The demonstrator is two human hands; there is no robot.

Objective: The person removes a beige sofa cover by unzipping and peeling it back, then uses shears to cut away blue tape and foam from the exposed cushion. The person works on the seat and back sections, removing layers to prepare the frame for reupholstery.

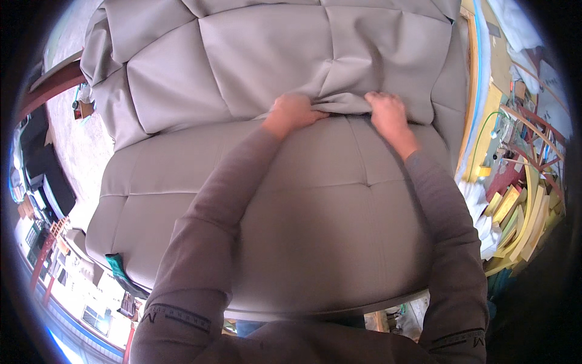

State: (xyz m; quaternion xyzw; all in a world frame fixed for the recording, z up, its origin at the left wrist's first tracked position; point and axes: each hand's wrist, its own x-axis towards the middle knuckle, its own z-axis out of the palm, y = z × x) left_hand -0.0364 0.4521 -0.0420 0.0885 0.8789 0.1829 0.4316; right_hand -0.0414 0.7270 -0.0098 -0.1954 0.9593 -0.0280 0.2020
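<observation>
Small brown box (83, 110) at far left; contents too small to tell. Both arms extend forward; left hand (291, 114) and right hand (388, 114) grip a fold of grey cover (260, 51) over the cushion's (315, 242) far side.

The seamed taupe cover (318, 145) lies smooth in front, loosely rumpled beyond.

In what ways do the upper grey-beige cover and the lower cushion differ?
The upper cover is loose and wrinkled; the lower cushion looks smooth and taut. The left hand and right hand hold a fold of the upper cover, not the lower cushion. Both are grey-beige with crossing seams.
</observation>
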